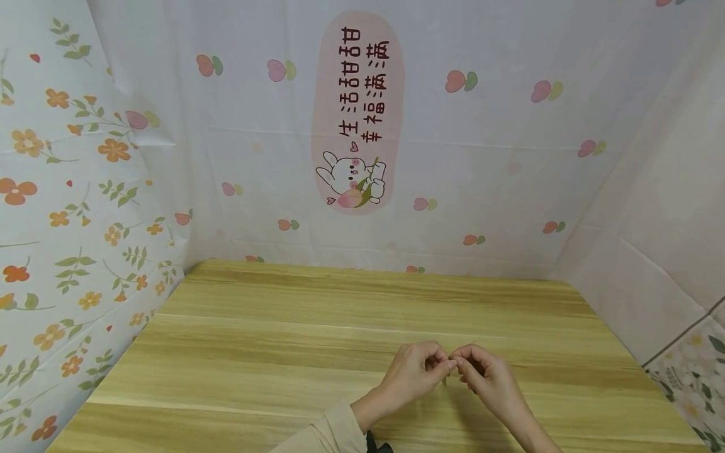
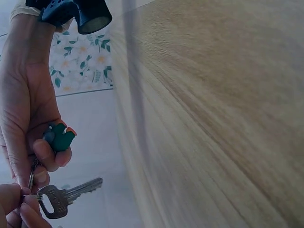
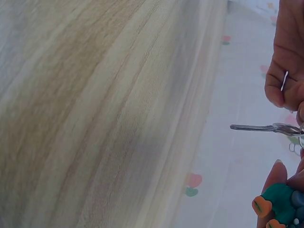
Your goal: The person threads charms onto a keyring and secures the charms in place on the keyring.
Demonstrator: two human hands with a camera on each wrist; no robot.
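Both hands meet fingertip to fingertip above the wooden table. In the head view my left hand (image 1: pixel 416 371) pinches a small metal ring with thumb and index finger. A silver key (image 2: pixel 58 200) hangs from the ring, its blade pointing away from the fingers in the left wrist view. Facing it, my right hand (image 1: pixel 489 380) pinches the linked metal ring and chain (image 2: pixel 32 176). A green charm with orange parts (image 3: pixel 280 204) sits against the right hand's curled fingers. A thin, shiny metal piece (image 3: pixel 284 81) shows by the left hand's fingers (image 3: pixel 275 92); its kind is unclear.
The wood-grain table (image 1: pixel 255 352) spreads beneath the hands. White printed cloth (image 1: pixel 481 157) hangs behind it, with flowered cloth (image 1: pixel 73 220) at the left. A dark wrist camera (image 2: pixel 85 14) is strapped to the right wrist.
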